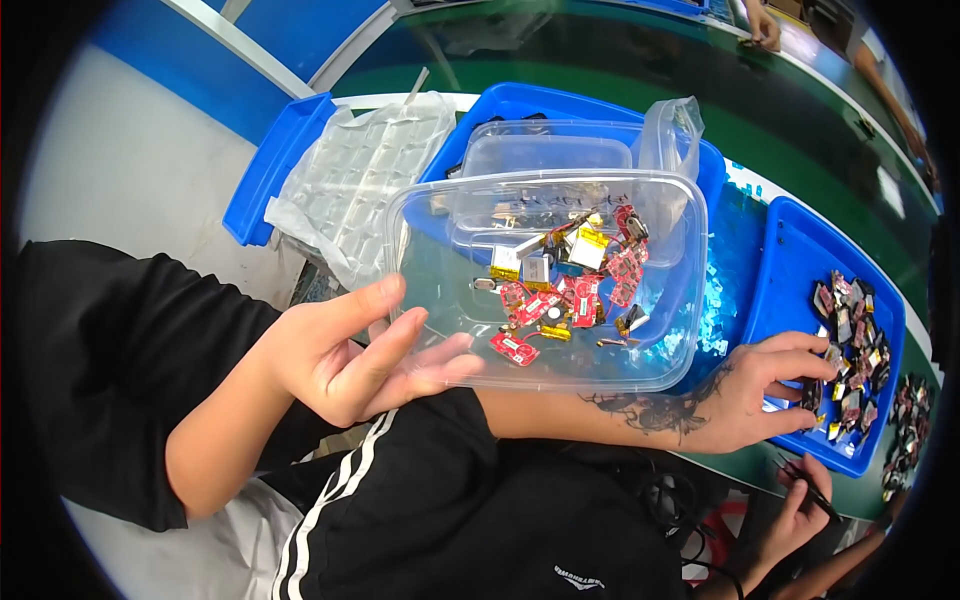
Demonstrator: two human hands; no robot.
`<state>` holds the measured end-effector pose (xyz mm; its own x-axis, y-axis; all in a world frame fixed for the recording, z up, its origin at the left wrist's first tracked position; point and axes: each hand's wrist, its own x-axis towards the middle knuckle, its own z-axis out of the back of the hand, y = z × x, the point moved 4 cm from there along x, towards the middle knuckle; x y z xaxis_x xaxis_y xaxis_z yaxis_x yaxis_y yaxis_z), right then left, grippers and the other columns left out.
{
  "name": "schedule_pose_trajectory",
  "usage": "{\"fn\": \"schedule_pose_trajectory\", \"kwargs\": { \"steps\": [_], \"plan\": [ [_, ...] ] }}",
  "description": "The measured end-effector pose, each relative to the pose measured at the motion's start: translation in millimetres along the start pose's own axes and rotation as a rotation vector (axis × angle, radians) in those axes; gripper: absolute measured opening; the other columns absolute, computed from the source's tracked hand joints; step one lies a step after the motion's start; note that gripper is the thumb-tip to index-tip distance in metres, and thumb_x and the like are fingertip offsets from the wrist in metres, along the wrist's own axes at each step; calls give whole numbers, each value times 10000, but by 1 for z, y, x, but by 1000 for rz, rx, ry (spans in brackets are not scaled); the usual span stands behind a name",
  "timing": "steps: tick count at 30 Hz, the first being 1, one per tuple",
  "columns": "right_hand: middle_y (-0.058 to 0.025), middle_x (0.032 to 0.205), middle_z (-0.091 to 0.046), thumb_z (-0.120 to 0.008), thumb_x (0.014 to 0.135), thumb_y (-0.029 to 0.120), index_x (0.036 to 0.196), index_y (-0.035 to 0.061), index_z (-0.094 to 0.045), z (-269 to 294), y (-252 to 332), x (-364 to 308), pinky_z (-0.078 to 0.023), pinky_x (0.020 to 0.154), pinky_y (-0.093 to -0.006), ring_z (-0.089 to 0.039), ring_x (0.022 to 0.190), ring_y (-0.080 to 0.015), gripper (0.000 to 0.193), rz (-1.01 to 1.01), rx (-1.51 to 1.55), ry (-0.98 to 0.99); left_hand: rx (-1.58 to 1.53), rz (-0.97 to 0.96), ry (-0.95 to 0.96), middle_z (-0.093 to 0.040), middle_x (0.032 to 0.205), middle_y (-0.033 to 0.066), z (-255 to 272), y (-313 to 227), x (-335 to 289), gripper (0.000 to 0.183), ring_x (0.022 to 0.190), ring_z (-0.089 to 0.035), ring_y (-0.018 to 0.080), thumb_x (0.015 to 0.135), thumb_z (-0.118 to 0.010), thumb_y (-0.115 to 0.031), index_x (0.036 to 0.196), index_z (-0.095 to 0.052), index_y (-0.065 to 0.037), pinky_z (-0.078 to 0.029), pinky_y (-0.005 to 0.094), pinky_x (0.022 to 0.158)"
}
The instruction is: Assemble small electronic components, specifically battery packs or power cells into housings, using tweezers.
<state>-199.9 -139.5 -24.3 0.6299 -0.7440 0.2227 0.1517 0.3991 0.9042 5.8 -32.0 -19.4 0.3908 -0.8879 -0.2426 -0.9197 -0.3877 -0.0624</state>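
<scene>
My left hand (350, 355) grips the left edge of a clear plastic tub (660, 370), its fingers partly seen through the wall. The tub is tilted and holds several red circuit boards (585, 300) with wires, along with silver battery cells (588, 248) with yellow tape. To the right, my right hand (765, 390) reaches into a blue tray (800, 250). Its thumb and fingers close round a small dark electronic part (810, 396), only partly visible. Beside those fingertips lies a heap of similar small parts (850, 350).
Behind the tub stands a larger blue bin (520, 100) with a clear plastic bag (672, 140). A white blister tray (350, 170) lies left. Another person's hand (800, 500) holds dark tweezers (815, 490) below the blue tray; more parts (908, 425) lie right. A further hand (763, 25) appears across the table.
</scene>
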Motion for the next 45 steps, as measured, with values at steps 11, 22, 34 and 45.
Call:
{"fn": "schedule_pose_trajectory", "kwargs": {
  "steps": [11,22,34,45],
  "plan": [
    [-103,1036,-591,-465,1018,222,1147,-48,-543,-14,-7,12,-514,702,-225,-597,836,-130,309,-54,398,-18,1191,-613,403,-484,1330,200,-20,1,-9,685,1209,-534,302,755,-683,71,1373,-396,3,-498,399,987],
    [-126,800,-640,-553,967,151,977,-33,-568,-38,29,22,-549,597,-278,-645,612,-166,184,11,520,-233,1126,-511,286,-542,1302,138,-21,1,-21,582,1145,-591,229,797,-694,58,1325,-467,-33,-502,359,975],
    [-209,926,-654,-593,918,28,1023,-104,-545,-54,52,27,-595,751,-338,-689,800,-242,175,169,543,-214,1318,-505,371,-484,1327,208,-25,1,-17,678,1197,-557,273,753,-702,144,1328,-366,17,-502,374,980],
    [-195,935,-651,-562,925,15,1028,-86,-547,-54,49,31,-587,736,-314,-680,815,-217,146,138,548,-228,1407,-576,422,-498,1321,210,-28,-1,-18,681,1177,-572,269,734,-732,130,1312,-388,26,-506,364,970]
  ]
}}
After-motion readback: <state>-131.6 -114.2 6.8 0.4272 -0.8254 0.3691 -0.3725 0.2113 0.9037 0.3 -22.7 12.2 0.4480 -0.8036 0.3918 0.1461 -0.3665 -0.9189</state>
